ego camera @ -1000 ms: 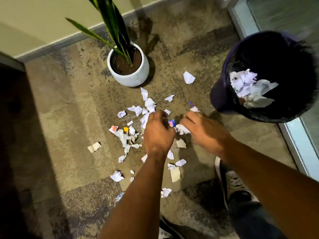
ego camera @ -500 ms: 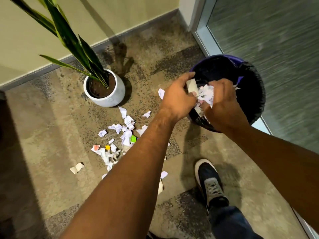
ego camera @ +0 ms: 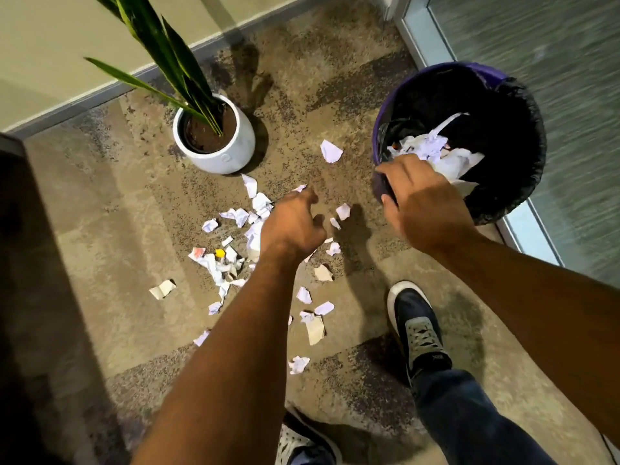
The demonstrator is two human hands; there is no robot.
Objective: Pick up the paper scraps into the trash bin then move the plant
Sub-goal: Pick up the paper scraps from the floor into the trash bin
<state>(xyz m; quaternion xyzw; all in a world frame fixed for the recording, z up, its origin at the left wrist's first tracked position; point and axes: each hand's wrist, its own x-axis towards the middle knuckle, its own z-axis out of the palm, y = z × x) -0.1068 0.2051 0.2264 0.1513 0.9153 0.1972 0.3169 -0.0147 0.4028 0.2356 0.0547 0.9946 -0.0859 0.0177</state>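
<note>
Several white paper scraps (ego camera: 261,201) lie scattered on the carpet between the plant and my feet, and one bigger scrap (ego camera: 330,151) sits nearer the bin. The purple trash bin (ego camera: 523,105) with a black liner stands at the right and holds crumpled paper (ego camera: 432,146). A green-leaved plant grows in a white pot (ego camera: 235,152) at the back left. My left hand (ego camera: 292,226) hovers low over the scraps, fingers apart and empty. My right hand (ego camera: 422,203) is at the bin's near rim, fingers loosely curled, with nothing visible in it.
A glass door with a pale frame (ego camera: 419,38) runs along the right behind the bin. A wall with a grey baseboard (ego camera: 100,95) is at the back. My shoes (ego camera: 419,330) stand on the carpet near the scraps. A dark object (ego camera: 20,263) borders the left.
Both hands carried scraps from the floor to the bin and let them go. My left hand has since swung back down over the scraps, and my right hand has pulled back to the rim.
</note>
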